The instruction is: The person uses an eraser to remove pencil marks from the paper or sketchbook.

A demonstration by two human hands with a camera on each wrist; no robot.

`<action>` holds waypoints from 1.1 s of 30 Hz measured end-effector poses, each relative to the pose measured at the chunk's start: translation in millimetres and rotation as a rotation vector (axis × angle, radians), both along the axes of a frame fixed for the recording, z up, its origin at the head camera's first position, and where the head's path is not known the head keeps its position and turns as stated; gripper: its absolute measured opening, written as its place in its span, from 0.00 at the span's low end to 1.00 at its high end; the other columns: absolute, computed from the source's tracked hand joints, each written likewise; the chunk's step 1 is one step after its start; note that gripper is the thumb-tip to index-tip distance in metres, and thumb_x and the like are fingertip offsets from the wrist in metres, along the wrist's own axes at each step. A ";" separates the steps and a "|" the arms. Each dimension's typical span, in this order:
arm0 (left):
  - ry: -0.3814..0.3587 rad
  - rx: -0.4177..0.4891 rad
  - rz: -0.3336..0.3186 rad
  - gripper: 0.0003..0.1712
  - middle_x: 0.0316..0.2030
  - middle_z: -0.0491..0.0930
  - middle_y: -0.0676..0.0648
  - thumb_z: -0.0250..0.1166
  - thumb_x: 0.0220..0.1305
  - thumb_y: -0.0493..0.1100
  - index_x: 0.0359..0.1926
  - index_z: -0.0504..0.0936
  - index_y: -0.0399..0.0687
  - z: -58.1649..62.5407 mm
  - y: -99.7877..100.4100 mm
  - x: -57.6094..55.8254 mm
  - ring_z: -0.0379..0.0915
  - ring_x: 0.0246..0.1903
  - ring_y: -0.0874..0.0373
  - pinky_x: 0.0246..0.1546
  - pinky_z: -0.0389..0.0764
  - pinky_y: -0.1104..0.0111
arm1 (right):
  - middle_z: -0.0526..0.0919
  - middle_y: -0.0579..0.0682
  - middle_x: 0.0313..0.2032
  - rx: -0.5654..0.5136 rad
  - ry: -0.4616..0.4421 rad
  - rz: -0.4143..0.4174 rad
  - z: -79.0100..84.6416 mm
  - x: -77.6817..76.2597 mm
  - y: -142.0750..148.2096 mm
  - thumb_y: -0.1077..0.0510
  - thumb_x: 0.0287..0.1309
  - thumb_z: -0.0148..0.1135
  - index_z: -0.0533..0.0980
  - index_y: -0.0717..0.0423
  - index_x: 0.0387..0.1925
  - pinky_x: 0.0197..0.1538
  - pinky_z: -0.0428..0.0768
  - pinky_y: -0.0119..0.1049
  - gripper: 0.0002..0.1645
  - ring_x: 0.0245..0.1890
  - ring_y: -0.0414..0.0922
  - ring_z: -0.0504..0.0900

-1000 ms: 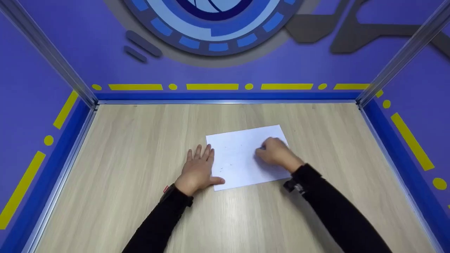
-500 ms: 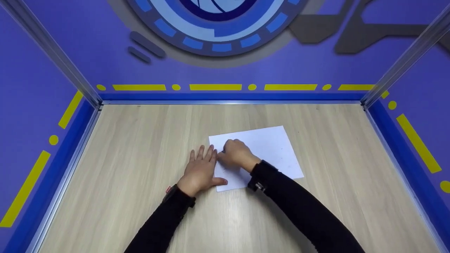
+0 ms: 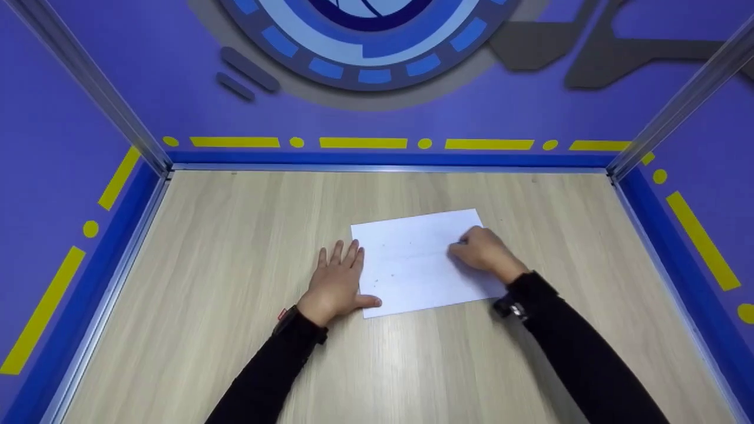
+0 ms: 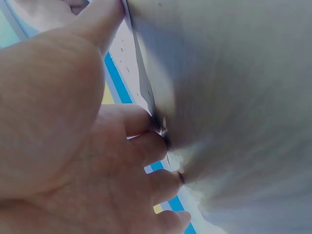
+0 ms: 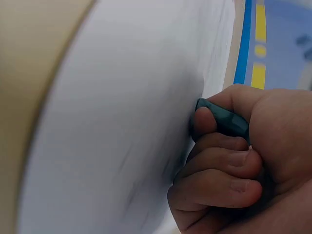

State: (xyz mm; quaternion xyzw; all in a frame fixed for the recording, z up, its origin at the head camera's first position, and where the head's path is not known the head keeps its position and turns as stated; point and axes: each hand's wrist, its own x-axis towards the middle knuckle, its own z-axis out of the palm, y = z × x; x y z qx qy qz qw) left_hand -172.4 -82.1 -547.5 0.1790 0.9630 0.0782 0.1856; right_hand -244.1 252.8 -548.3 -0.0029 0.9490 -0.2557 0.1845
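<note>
A white sheet of paper (image 3: 412, 277) lies slightly turned on the wooden table. My left hand (image 3: 336, 285) rests flat at its left edge, fingers spread, the thumb over the paper's lower left corner. On the right part of the sheet, my right hand (image 3: 486, 250) pinches a small dark green eraser (image 5: 226, 119) between thumb and curled fingers. In the right wrist view its end meets the paper, while most of it is hidden in the hand. Small dark specks (image 3: 377, 281) are scattered on the sheet's left part.
The light wooden table (image 3: 247, 235) is bordered by metal rails, with a purple back wall (image 3: 147, 88) and side walls marked with yellow dashes. A black strap with a small device (image 3: 512, 306) sits on the right wrist.
My right hand, gripping the eraser, went left across the paper to near the left hand, then back to the right side. The left hand stayed at the paper's left edge.
</note>
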 end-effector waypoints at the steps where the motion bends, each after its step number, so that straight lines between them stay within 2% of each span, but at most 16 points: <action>1: 0.000 -0.002 0.000 0.71 0.91 0.44 0.39 0.68 0.65 0.80 0.89 0.52 0.40 0.3 0.4 0.0 0.36 0.90 0.34 0.88 0.43 0.33 | 0.86 0.61 0.42 0.002 -0.011 -0.018 0.6 1.0 10.9 0.45 0.68 0.64 0.89 0.68 0.46 0.43 0.78 0.41 0.27 0.40 0.51 0.80; 4: 0.000 -0.009 0.002 0.71 0.91 0.44 0.39 0.68 0.65 0.80 0.89 0.52 0.40 0.3 1.6 -0.3 0.36 0.90 0.34 0.88 0.43 0.34 | 0.85 0.67 0.52 0.014 -0.047 -0.058 2.2 3.1 37.3 0.44 0.69 0.63 0.85 0.72 0.58 0.46 0.81 0.43 0.35 0.44 0.54 0.82; 8: 0.002 0.006 -0.002 0.72 0.91 0.44 0.39 0.69 0.64 0.80 0.89 0.52 0.40 -0.6 3.6 -1.3 0.36 0.90 0.34 0.88 0.42 0.34 | 0.82 0.65 0.49 0.023 -0.077 -0.101 3.4 6.0 54.2 0.44 0.69 0.61 0.85 0.71 0.54 0.39 0.78 0.39 0.32 0.41 0.53 0.81; 10: 0.007 0.009 -0.005 0.72 0.91 0.45 0.39 0.69 0.64 0.80 0.89 0.52 0.40 -0.9 4.1 -1.9 0.37 0.90 0.33 0.88 0.42 0.34 | 0.82 0.63 0.46 0.039 -0.066 -0.101 3.4 7.1 54.8 0.45 0.70 0.61 0.85 0.70 0.52 0.37 0.77 0.37 0.30 0.40 0.53 0.81; 11: 0.009 0.008 -0.005 0.72 0.91 0.45 0.39 0.69 0.64 0.80 0.89 0.52 0.40 -0.6 4.2 -2.0 0.37 0.90 0.33 0.88 0.42 0.34 | 0.83 0.63 0.44 0.045 -0.060 -0.096 3.8 7.6 53.2 0.45 0.70 0.60 0.85 0.69 0.50 0.36 0.77 0.38 0.29 0.38 0.53 0.81; 13: 0.009 0.001 -0.004 0.72 0.91 0.45 0.39 0.69 0.64 0.80 0.89 0.52 0.40 -0.9 3.6 -2.1 0.37 0.90 0.33 0.88 0.43 0.34 | 0.84 0.64 0.44 0.051 -0.042 -0.082 4.6 9.1 46.7 0.45 0.71 0.59 0.85 0.70 0.50 0.37 0.79 0.40 0.30 0.37 0.54 0.82; 15: 0.007 -0.004 -0.002 0.71 0.91 0.45 0.39 0.69 0.64 0.80 0.89 0.52 0.40 -0.3 2.7 -1.4 0.37 0.90 0.33 0.88 0.43 0.34 | 0.87 0.68 0.49 0.032 -0.031 -0.061 5.9 12.7 34.2 0.45 0.72 0.59 0.86 0.70 0.54 0.43 0.83 0.45 0.31 0.41 0.55 0.84; 18: 0.006 -0.003 0.001 0.71 0.90 0.45 0.38 0.69 0.64 0.79 0.89 0.52 0.39 -0.2 0.9 -1.0 0.37 0.90 0.33 0.88 0.44 0.34 | 0.89 0.67 0.54 -0.028 -0.008 -0.014 6.8 24.2 4.0 0.45 0.71 0.61 0.87 0.69 0.56 0.51 0.86 0.49 0.31 0.45 0.54 0.85; 20: 0.009 -0.002 0.000 0.71 0.90 0.45 0.37 0.69 0.64 0.79 0.89 0.53 0.38 0.5 0.3 -0.9 0.37 0.90 0.32 0.88 0.43 0.34 | 0.91 0.63 0.48 -0.055 0.011 0.052 6.1 34.6 -21.6 0.47 0.69 0.63 0.90 0.66 0.47 0.49 0.85 0.47 0.26 0.42 0.51 0.85; 21: 0.012 -0.002 0.000 0.71 0.90 0.45 0.37 0.69 0.64 0.79 0.89 0.53 0.38 0.5 0.0 -1.1 0.38 0.90 0.32 0.88 0.44 0.34 | 0.91 0.59 0.40 -0.061 0.028 0.087 4.8 39.7 -35.4 0.48 0.68 0.64 0.91 0.63 0.38 0.44 0.84 0.44 0.22 0.38 0.50 0.83; 23: 0.018 -0.004 -0.002 0.71 0.90 0.46 0.37 0.69 0.64 0.80 0.88 0.53 0.37 0.3 -0.6 -1.6 0.38 0.89 0.31 0.88 0.44 0.34 | 0.84 0.50 0.26 -0.063 0.047 0.157 3.2 48.4 -62.1 0.49 0.66 0.65 0.86 0.55 0.22 0.35 0.76 0.40 0.19 0.28 0.46 0.78; 25: 0.024 -0.005 -0.008 0.71 0.90 0.47 0.36 0.69 0.64 0.80 0.88 0.54 0.37 0.5 -0.9 -1.5 0.39 0.89 0.31 0.88 0.45 0.34 | 0.73 0.42 0.18 -0.062 0.056 0.223 2.4 54.9 -85.9 0.50 0.64 0.65 0.76 0.47 0.13 0.29 0.68 0.37 0.23 0.22 0.43 0.70; 26: 0.027 -0.005 -0.010 0.72 0.90 0.47 0.36 0.69 0.64 0.80 0.88 0.54 0.37 0.0 -1.1 -1.7 0.40 0.89 0.31 0.87 0.45 0.33 | 0.68 0.40 0.15 -0.064 0.054 0.247 2.2 57.4 -96.8 0.50 0.63 0.64 0.72 0.45 0.11 0.28 0.65 0.37 0.24 0.20 0.43 0.67; 29: 0.044 -0.002 -0.018 0.71 0.89 0.50 0.36 0.70 0.63 0.79 0.88 0.55 0.36 -1.8 -1.2 -2.0 0.42 0.89 0.30 0.87 0.47 0.33 | 0.63 0.36 0.11 -0.061 0.045 0.306 3.3 63.1 -123.0 0.50 0.62 0.65 0.66 0.41 0.08 0.26 0.64 0.37 0.28 0.18 0.42 0.65; 33: 0.059 -0.002 -0.023 0.70 0.89 0.51 0.36 0.70 0.63 0.78 0.88 0.56 0.37 -2.2 -0.1 -2.6 0.44 0.89 0.31 0.86 0.48 0.32 | 0.64 0.36 0.10 -0.035 0.037 0.333 1.9 65.6 -138.3 0.48 0.62 0.66 0.67 0.41 0.07 0.26 0.65 0.37 0.29 0.18 0.42 0.67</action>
